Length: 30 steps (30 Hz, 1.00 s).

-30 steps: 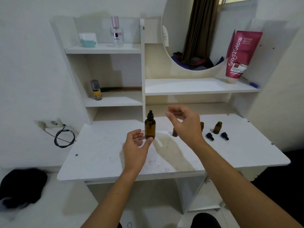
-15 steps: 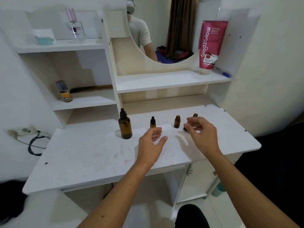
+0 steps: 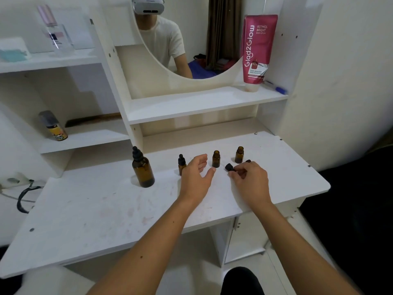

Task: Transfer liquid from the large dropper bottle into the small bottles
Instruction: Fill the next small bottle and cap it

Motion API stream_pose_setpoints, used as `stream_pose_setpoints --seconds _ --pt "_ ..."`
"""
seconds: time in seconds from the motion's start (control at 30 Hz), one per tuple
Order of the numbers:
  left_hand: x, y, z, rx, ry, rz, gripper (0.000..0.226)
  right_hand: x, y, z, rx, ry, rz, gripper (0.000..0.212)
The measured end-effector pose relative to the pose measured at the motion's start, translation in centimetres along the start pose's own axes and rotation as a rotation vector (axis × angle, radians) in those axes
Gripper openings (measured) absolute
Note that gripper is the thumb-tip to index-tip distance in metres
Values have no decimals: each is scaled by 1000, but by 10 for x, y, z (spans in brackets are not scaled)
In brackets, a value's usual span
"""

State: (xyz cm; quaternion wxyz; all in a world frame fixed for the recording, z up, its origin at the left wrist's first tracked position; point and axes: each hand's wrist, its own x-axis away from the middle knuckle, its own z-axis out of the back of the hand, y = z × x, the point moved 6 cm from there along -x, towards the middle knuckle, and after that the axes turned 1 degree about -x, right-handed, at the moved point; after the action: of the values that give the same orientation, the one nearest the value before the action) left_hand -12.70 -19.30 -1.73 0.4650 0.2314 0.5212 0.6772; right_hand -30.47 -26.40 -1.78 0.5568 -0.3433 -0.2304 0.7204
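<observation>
Pinching a black cap (image 3: 229,167) near the worktop's (image 3: 89,209) back edge, the right hand (image 3: 249,180) should seat it squarely on an open small bottle (image 3: 216,159); the left hand (image 3: 196,177) hovers spread, empty; the large bottle (image 3: 142,168) stands capped further left

Large dropper bottle (image 3: 143,170): glossy amber glass. Tabletop (image 3: 89,209): smooth white laminate, faintly stained.

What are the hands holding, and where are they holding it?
The right hand pinches a small black dropper cap by its side, at the fingertips. The left hand is open and holds nothing.
</observation>
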Motion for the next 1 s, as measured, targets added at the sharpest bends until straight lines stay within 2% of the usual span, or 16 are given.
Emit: stream_pose_setpoints --seconds 0.17,0.27,0.4,0.63,0.83,1.0 --pt "-14 0 -9 5 25 -8 53 4 4 5 -38 63 6 18" --pt "-20 0 -12 -13 37 -20 48 7 7 14 -186 102 -40 15" --pt "-27 -3 -16 -38 29 -40 38 6 13 24 -417 71 -110 13" --pt "-28 -4 -15 -33 22 -57 29 -11 -3 31 -639 17 -62 18" --pt "-29 -8 -15 -43 0 -64 30 -27 -30 46 -618 61 46 18" --pt "-29 -9 -15 -36 -3 -81 28 -33 -41 35 -497 -9 147 20"
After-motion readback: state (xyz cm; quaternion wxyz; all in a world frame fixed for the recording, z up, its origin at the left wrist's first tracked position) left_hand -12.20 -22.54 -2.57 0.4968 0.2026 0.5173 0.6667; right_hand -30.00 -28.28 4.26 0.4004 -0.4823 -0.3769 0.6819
